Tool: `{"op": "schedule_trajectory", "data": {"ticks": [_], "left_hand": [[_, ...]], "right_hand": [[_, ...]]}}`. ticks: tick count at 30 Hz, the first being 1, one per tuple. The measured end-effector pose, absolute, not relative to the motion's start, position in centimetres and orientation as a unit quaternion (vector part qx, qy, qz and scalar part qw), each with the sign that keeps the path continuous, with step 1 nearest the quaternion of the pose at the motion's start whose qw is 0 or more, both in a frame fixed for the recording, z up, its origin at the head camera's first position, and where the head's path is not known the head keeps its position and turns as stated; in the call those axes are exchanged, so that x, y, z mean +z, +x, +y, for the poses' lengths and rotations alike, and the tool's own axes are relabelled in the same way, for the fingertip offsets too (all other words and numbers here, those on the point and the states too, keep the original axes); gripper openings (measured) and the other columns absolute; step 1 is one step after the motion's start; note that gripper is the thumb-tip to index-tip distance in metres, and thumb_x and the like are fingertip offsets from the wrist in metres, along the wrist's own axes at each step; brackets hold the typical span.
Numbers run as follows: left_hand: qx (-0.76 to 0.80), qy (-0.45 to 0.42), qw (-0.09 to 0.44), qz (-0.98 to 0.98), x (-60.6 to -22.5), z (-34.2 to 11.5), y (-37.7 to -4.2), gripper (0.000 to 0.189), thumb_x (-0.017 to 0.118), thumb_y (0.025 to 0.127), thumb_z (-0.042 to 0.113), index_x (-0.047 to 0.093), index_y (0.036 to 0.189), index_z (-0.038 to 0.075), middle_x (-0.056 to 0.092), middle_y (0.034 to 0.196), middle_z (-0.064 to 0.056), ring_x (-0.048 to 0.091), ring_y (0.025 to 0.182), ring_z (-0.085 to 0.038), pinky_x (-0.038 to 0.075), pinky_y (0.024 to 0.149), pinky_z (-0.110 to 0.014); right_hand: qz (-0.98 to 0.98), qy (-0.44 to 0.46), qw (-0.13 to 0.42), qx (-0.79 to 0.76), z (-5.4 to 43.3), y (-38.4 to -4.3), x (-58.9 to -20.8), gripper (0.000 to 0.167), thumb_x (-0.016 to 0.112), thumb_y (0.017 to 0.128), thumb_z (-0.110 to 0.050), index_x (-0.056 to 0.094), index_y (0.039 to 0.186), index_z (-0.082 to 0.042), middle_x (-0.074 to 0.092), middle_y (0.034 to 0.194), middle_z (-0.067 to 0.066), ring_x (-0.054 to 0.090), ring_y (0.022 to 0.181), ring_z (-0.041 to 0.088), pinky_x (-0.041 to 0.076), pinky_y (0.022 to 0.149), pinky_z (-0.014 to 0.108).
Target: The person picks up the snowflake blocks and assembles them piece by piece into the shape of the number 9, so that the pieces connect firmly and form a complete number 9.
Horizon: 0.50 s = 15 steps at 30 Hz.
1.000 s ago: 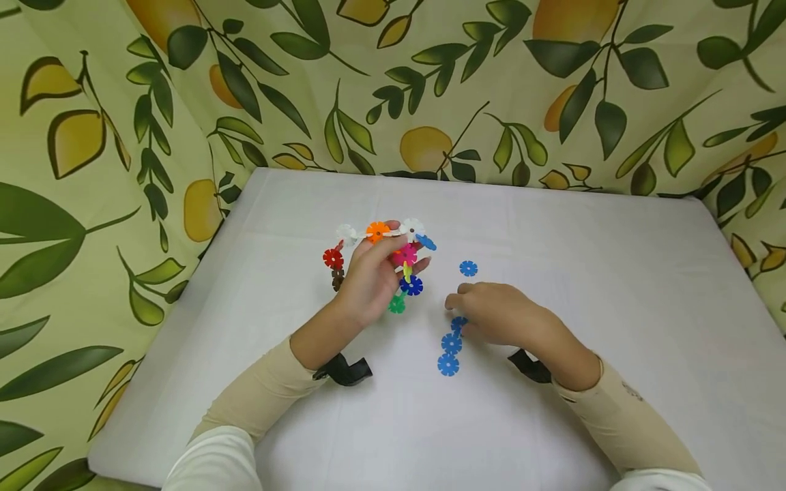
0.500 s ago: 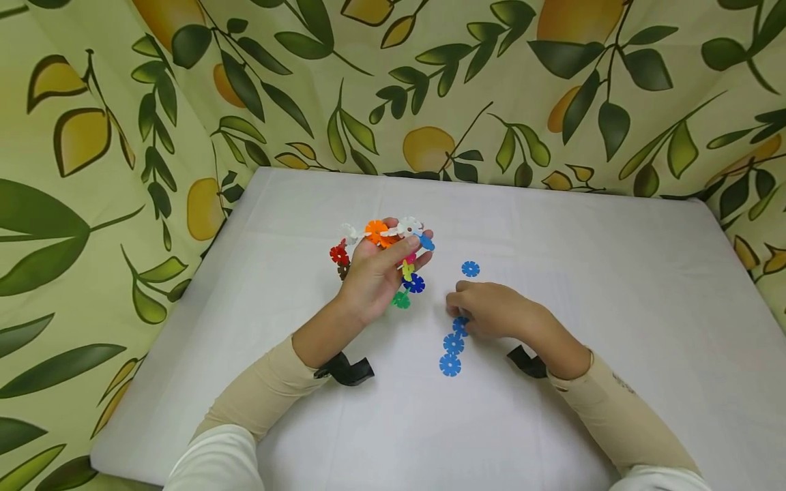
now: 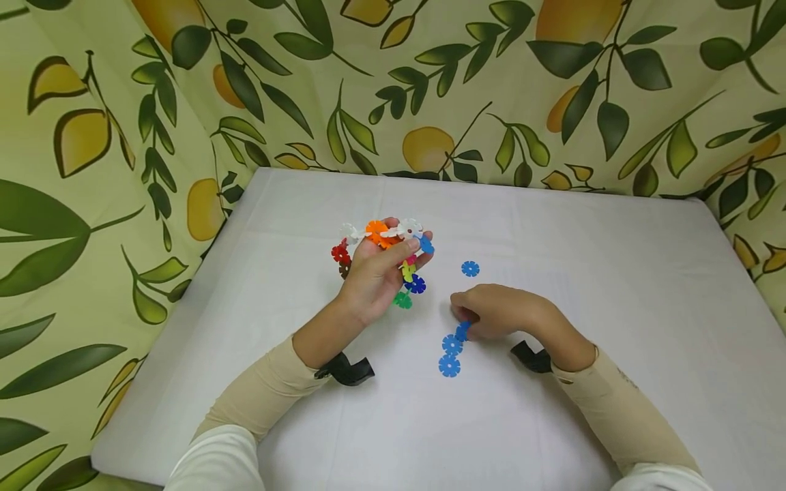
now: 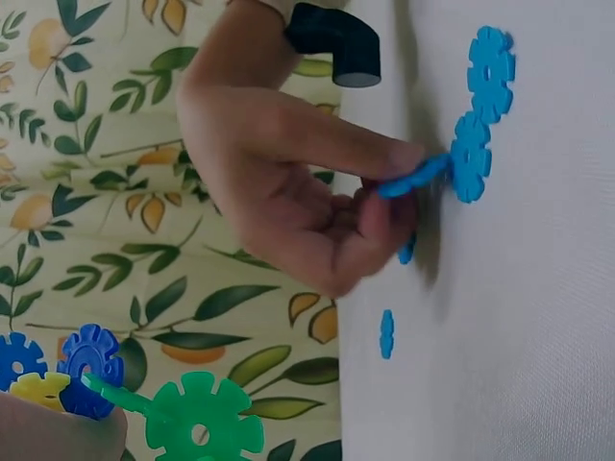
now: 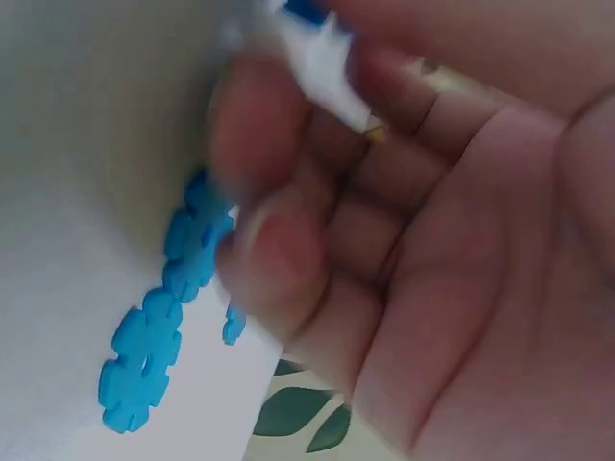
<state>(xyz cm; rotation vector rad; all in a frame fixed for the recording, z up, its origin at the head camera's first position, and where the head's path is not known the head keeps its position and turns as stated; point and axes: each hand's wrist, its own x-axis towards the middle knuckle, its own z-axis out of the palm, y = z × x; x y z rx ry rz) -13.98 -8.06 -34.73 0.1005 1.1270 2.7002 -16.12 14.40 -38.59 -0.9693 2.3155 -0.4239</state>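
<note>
In the head view my left hand (image 3: 371,276) grips a chain of notched plastic flower discs. An orange disc (image 3: 376,233), a white disc (image 3: 410,228) and a red disc (image 3: 340,252) stand out on it. From its lower end hangs a green disc (image 4: 200,423), close up in the left wrist view. My right hand (image 3: 500,310) is low over the table, thumb and fingers pinching a tilted blue disc (image 4: 423,176). Adjoining that disc, two more blue discs (image 4: 471,157) lie in a row. The right wrist view is blurred at the fingertips.
A lone blue disc (image 3: 470,269) lies beyond my right hand on the white-covered table (image 3: 393,423). Black curved pieces (image 3: 350,370) stick out at both wrists. A leaf-and-fruit patterned curtain (image 3: 430,82) hangs behind the table and along its left side.
My right fingers have drawn in on the nearest blue disc of the row, which has shifted slightly right. The chain in my left hand has turned a little, and its thumb has slid toward the blue disc.
</note>
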Motion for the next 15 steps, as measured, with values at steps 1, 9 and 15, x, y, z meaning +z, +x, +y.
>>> {"op": "schedule_trajectory", "data": {"ticks": [1,9,15], "left_hand": [[0.917,0.035,0.105,0.383,-34.8,-8.1,-14.0,0.031,0.057,0.096,-0.005,0.041,0.116,0.013,0.064,0.105,-0.014,0.064,0.112,-0.028,0.046,0.103,-0.049],[0.904,0.045,0.096,0.415,-34.6,-8.0,-13.7,0.026,0.056,0.099,0.001,0.043,0.118,0.013,0.062,0.115,-0.015,0.064,0.113,-0.028,0.049,0.099,-0.043],[0.902,0.074,0.082,0.417,-34.7,-8.0,-13.5,0.024,0.056,0.099,0.002,0.043,0.116,0.014,0.061,0.117,-0.015,0.062,0.116,-0.029,0.050,0.098,-0.038]], "right_hand": [[0.859,-0.376,0.297,-0.179,14.6,-16.2,-38.5,0.026,0.080,0.086,-0.009,0.055,0.085,-0.016,0.048,0.072,-0.004,0.049,0.071,0.012,0.041,0.064,0.028],[0.786,-0.423,0.127,-0.431,15.0,-16.1,-36.5,0.017,0.072,0.090,0.000,0.062,0.091,-0.014,0.062,0.078,-0.007,0.059,0.068,0.014,0.051,0.060,0.026],[0.765,-0.380,-0.051,-0.517,13.8,-14.3,-35.1,0.018,0.070,0.087,0.009,0.067,0.093,-0.008,0.070,0.082,-0.004,0.066,0.066,0.015,0.054,0.056,0.026]]}}
